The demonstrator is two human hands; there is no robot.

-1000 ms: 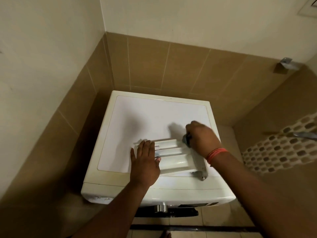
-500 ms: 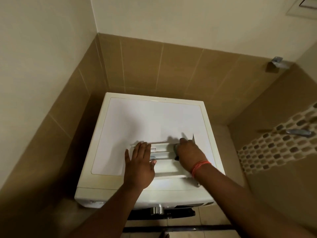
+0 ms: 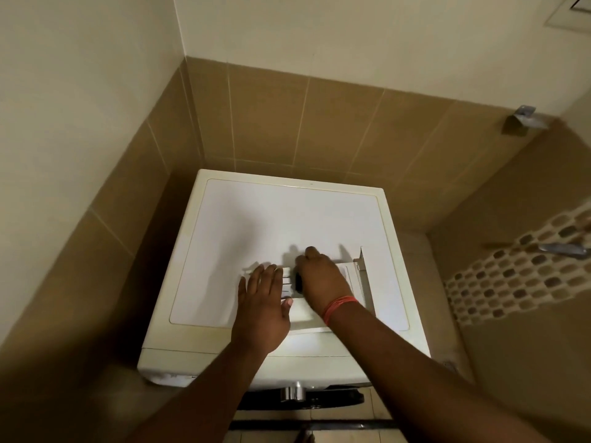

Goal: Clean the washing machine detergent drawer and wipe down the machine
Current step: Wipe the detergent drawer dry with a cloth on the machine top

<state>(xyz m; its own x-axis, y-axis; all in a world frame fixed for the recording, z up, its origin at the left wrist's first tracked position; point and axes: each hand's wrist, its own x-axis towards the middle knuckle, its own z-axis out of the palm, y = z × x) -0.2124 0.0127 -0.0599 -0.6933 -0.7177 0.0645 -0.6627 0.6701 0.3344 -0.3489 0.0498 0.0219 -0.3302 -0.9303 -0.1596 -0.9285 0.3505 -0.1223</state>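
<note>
Now both hands work at the detergent drawer (image 3: 347,284) lying on top of the washing machine (image 3: 256,225)

Left hand (image 3: 262,306) lies flat with straight fingers (image 3: 267,278) pressing the drawer's left end; right hand (image 3: 319,281), a red thread band (image 3: 339,306) at its wrist, is clenched round a small dark object (image 3: 298,282) against the compartments. No brand or lettering can be read on the machine
</note>
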